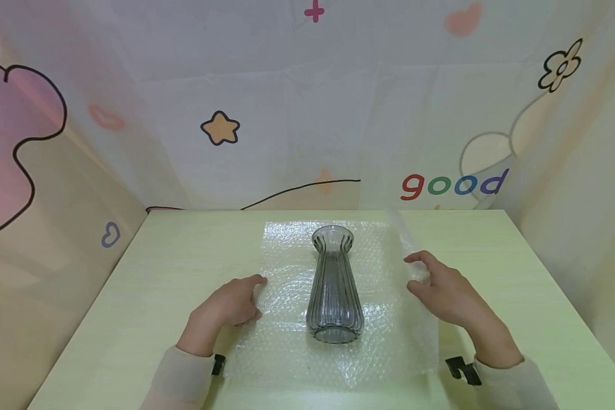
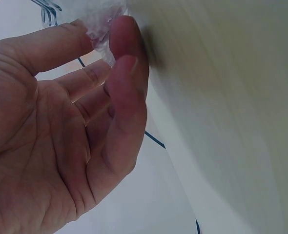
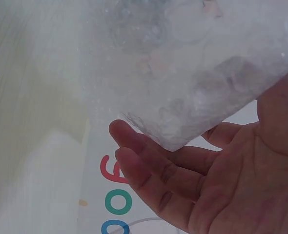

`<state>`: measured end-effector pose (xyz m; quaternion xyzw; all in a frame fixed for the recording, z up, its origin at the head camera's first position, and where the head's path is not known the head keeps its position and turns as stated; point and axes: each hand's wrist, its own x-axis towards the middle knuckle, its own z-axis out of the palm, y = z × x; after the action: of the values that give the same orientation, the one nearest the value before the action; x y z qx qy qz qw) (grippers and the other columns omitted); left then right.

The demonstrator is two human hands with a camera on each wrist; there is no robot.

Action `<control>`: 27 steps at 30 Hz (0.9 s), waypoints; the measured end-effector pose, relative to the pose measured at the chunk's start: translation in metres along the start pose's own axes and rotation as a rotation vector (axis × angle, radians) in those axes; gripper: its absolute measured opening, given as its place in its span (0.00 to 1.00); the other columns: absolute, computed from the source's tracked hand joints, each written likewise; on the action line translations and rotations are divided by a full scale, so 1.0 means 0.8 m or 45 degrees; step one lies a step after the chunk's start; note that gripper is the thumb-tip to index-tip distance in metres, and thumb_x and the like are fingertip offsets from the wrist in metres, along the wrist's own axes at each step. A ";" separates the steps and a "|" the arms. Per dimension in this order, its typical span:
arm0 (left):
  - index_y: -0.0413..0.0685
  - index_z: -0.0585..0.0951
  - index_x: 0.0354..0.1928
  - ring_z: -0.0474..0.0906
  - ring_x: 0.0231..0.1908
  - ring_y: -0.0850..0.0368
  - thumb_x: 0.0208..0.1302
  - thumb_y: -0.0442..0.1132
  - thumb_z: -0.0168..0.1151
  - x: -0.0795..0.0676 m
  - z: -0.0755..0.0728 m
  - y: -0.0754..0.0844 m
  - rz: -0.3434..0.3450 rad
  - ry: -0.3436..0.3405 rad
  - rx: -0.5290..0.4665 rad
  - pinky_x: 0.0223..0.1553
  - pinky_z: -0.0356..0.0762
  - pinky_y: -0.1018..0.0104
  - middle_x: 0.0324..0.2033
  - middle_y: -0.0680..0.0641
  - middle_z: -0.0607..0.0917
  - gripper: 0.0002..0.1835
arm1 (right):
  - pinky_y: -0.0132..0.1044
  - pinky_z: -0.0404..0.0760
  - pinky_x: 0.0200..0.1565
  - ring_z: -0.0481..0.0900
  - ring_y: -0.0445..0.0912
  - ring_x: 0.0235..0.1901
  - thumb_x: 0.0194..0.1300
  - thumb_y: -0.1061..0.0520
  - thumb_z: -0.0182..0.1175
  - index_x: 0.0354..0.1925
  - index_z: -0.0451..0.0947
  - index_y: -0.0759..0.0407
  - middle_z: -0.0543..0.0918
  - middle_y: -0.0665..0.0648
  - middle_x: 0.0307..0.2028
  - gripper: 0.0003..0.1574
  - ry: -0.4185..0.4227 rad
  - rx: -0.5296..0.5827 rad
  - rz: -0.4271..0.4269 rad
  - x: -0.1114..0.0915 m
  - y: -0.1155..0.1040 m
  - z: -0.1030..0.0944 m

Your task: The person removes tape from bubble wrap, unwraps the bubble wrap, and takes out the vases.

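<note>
A grey ribbed glass vase lies on a sheet of bubble wrap, mouth toward the back and base toward the front. My left hand is at the sheet's left edge; in the left wrist view its thumb and fingers pinch a crumpled bit of bubble wrap. On the other side my right hand holds the right edge, which stands raised off the table. In the right wrist view the bubble wrap hangs across the right hand, hiding the thumb tip. Neither hand touches the vase.
The sheet lies on a pale green wooden table. Behind it and along both sides hangs a printed curtain with a star, flowers and the word "good". A dark strap piece shows at the right wrist.
</note>
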<state>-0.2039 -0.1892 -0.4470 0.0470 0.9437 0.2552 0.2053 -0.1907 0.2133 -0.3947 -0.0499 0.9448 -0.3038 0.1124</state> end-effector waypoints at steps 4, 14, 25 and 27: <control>0.52 0.70 0.75 0.75 0.22 0.55 0.62 0.29 0.71 0.000 0.000 0.000 0.000 -0.002 -0.006 0.27 0.73 0.63 0.28 0.48 0.81 0.39 | 0.40 0.72 0.30 0.77 0.49 0.32 0.74 0.52 0.54 0.74 0.64 0.52 0.84 0.59 0.40 0.33 -0.001 -0.006 -0.009 -0.001 0.003 -0.002; 0.52 0.70 0.75 0.75 0.22 0.56 0.62 0.30 0.71 0.000 0.001 -0.002 0.001 -0.003 -0.008 0.27 0.73 0.63 0.29 0.48 0.81 0.39 | 0.40 0.75 0.32 0.80 0.49 0.37 0.74 0.52 0.54 0.74 0.64 0.54 0.86 0.61 0.44 0.34 0.006 -0.011 -0.008 -0.002 0.009 -0.005; 0.52 0.70 0.75 0.74 0.21 0.56 0.63 0.29 0.71 0.000 0.000 -0.003 0.010 -0.004 -0.024 0.26 0.73 0.64 0.28 0.48 0.81 0.39 | 0.40 0.69 0.29 0.73 0.47 0.30 0.73 0.53 0.53 0.74 0.63 0.54 0.73 0.52 0.27 0.35 0.015 -0.011 -0.003 -0.005 0.017 -0.006; 0.52 0.70 0.75 0.75 0.21 0.56 0.62 0.29 0.71 0.001 0.001 -0.003 0.013 -0.003 -0.023 0.26 0.73 0.64 0.28 0.48 0.81 0.39 | 0.40 0.68 0.28 0.70 0.47 0.27 0.72 0.53 0.54 0.74 0.63 0.54 0.67 0.51 0.24 0.35 0.016 -0.001 -0.004 -0.006 0.019 -0.006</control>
<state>-0.2042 -0.1912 -0.4490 0.0504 0.9408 0.2646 0.2055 -0.1876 0.2287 -0.3990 -0.0495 0.9455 -0.3039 0.1061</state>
